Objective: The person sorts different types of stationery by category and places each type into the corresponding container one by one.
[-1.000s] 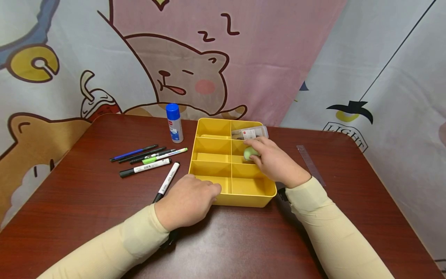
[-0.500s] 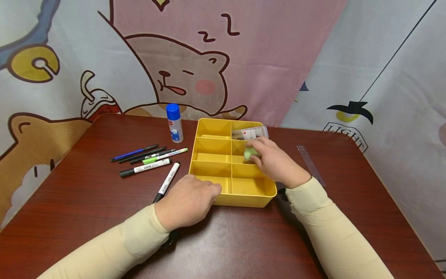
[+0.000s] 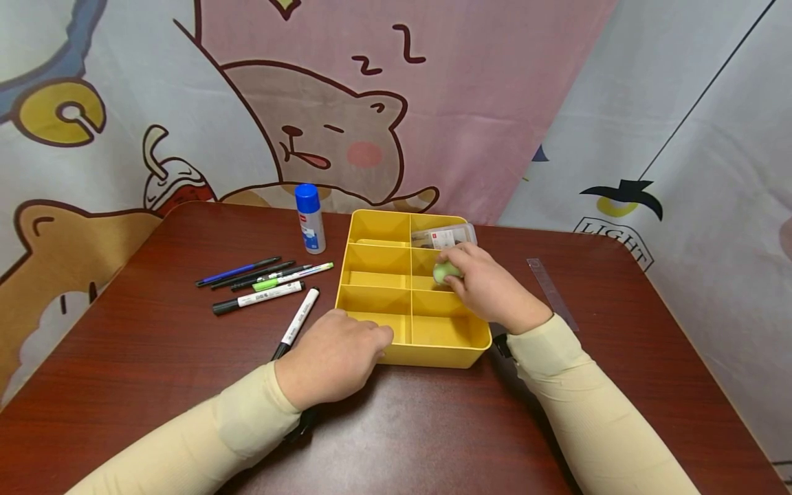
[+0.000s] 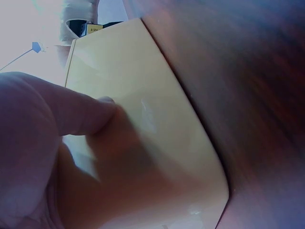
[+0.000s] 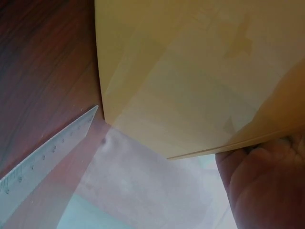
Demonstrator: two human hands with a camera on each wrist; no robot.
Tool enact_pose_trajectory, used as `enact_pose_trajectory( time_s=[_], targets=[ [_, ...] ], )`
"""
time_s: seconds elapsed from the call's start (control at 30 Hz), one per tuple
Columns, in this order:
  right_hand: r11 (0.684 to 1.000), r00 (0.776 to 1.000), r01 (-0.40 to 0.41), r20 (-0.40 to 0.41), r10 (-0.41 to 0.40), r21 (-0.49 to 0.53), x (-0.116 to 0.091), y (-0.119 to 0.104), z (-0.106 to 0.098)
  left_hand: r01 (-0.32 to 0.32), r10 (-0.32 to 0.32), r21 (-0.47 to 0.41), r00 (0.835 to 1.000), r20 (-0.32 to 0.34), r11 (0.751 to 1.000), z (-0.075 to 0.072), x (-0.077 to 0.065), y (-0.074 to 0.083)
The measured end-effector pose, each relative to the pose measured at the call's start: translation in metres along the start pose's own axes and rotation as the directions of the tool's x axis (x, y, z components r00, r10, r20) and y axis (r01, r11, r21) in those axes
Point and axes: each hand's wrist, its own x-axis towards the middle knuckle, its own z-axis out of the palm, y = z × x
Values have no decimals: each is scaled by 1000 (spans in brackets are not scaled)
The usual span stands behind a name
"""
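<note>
A yellow organizer box [image 3: 427,355] with several compartments stands on the table. At its near left corner my left hand [image 3: 337,357] grips the wall; the left wrist view shows the thumb [image 4: 86,114] pressed on the outer side, and the other fingers go over the rim. My right hand [image 3: 495,285] reaches over the right wall and pinches a small, pale green, rounded object [image 3: 443,272] in the middle right compartment. Its exact kind is unclear, and the hand covers part of it. A clear plastic case [image 3: 442,237] with a white label leans in the back right compartment.
Left of the box lie several pens [image 3: 241,271] and two whiteboard markers [image 3: 262,296], one partly behind my left hand. A blue-capped glue stick [image 3: 309,218] stands upright behind them. To the right lies a transparent ruler [image 3: 551,292]. A printed cloth hangs behind the table.
</note>
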Motion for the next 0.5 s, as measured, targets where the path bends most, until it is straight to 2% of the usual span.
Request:
enact_pose_trajectory(
  time_s=[0.5],
  targets=[
    [1000, 1000, 4, -2, -4, -5, 1, 0, 0, 3, -3, -4, 1000, 6, 1000, 0, 0, 0]
  ],
)
